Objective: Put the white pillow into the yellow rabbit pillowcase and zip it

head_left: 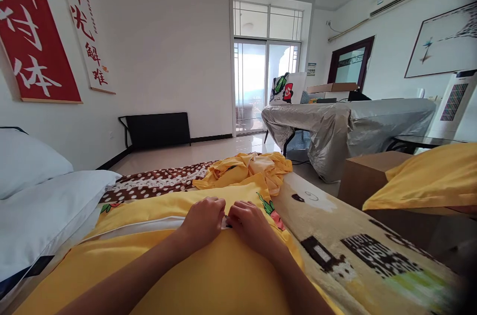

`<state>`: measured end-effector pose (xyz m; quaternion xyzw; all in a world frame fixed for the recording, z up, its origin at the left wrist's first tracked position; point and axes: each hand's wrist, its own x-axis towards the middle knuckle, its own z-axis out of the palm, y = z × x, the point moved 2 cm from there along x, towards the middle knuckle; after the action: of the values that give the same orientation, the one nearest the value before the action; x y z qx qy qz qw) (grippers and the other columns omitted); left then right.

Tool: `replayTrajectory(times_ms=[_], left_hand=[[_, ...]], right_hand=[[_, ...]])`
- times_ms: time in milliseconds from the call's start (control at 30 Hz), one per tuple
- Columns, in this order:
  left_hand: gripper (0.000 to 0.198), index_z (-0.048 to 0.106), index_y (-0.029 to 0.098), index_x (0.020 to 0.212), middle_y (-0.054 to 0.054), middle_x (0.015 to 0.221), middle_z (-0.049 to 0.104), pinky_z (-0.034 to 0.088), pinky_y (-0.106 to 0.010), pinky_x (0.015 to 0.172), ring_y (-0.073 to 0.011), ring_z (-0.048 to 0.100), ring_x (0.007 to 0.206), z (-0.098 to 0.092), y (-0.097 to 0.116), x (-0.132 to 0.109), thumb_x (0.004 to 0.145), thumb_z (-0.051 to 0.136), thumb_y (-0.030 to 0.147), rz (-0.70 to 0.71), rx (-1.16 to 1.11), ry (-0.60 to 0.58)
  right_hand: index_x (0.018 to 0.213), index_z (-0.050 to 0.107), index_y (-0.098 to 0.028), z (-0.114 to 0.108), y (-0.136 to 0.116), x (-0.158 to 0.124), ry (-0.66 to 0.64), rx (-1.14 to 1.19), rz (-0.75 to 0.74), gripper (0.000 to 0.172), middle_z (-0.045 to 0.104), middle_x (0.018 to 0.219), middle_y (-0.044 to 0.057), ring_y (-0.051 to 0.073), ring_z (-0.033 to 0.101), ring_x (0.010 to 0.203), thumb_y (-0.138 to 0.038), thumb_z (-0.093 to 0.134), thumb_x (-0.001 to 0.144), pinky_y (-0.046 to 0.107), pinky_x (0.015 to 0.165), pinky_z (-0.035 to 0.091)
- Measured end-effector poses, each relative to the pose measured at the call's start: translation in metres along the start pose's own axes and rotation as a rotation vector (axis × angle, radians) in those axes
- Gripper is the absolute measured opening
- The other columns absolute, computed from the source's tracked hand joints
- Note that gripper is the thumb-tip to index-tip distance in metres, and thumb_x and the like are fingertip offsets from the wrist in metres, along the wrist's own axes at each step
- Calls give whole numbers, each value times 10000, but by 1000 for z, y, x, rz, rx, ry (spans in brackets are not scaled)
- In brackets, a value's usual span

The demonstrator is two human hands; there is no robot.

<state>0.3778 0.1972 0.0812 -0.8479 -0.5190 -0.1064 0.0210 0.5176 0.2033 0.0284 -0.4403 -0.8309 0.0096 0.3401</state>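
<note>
A yellow pillowcase (186, 265) with a fruit print lies in front of me on the bed, a white pillow (141, 228) showing through its open slit. My left hand (204, 219) and my right hand (250, 223) rest on the case side by side, fingers curled and pinched together at the end of the slit. A small dark piece, perhaps a zipper pull, shows between the fingertips. A crumpled yellow cloth (246, 168) lies just beyond my hands.
Two white pillows (40, 205) lie at the left. A patterned blanket (357, 255) covers the bed at right. A cardboard box (368, 173) with a yellow pillow (428, 178) stands at right. A silver-covered table (346, 126) sits farther back.
</note>
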Motion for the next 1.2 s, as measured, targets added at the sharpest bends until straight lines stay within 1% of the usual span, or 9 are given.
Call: replayTrajectory(times_ms=[233,367,467,533,633,733,867,1067,1200], left_hand=[[185,534,191,745,-37,784,636,333,-268,594,-175,572,724,-7,-21,-5,869,396,189,-48,-60,20],[203,547,185,801,-66,854,639,384,-305,680,-212,582,818,-4,-25,-16,861,362,129,31,110,32],[270,565,182,859,-88,894,634,398,-344,732,-244,580,883,-1,-23,-25,816,339,40,96,263,53],[273,566,186,875,-81,879,638,404,-337,714,-238,586,860,0,-25,-30,820,342,40,73,272,41],[249,569,188,883,-65,830,651,410,-323,689,-222,600,796,2,-29,-37,833,360,62,28,267,1],[309,589,189,919,-83,858,666,427,-365,741,-245,610,833,6,-30,-43,849,322,50,70,343,5],[350,592,180,1002,-98,909,683,447,-406,779,-267,633,865,11,-27,-48,865,297,50,83,365,-28],[334,563,165,1026,-93,824,696,460,-363,658,-275,672,778,10,-24,-51,824,327,42,8,297,-112],[247,558,187,940,-73,794,701,418,-325,586,-272,675,730,4,-27,-53,854,341,106,-36,244,-65]], right_hand=[[737,572,-186,-7,8,-2,-19,156,34,150,606,756,1,121,507,701,-105,488,831,228,632,321],[871,591,-203,-2,1,-2,-52,156,30,217,638,796,0,129,531,719,-78,424,816,234,665,334],[806,568,-201,4,-4,0,-14,59,14,229,615,728,-7,137,512,691,-34,452,700,244,673,324],[742,532,-199,6,-6,1,30,-14,-20,232,591,689,-11,136,486,668,-9,444,643,254,677,311],[685,484,-198,8,-8,1,73,-94,-75,220,561,679,-9,139,458,671,3,430,615,267,681,295],[678,467,-198,9,-11,1,109,-116,-103,212,556,753,10,154,452,740,-2,433,604,270,682,293],[681,443,-199,11,-13,1,109,-57,-44,220,545,768,17,154,445,736,6,415,607,258,659,299],[711,437,-205,18,-16,0,79,46,55,237,547,715,5,142,463,681,15,398,630,241,592,281],[759,505,-202,27,-18,-2,41,26,-22,206,591,747,17,140,505,674,-25,405,723,242,597,290]])
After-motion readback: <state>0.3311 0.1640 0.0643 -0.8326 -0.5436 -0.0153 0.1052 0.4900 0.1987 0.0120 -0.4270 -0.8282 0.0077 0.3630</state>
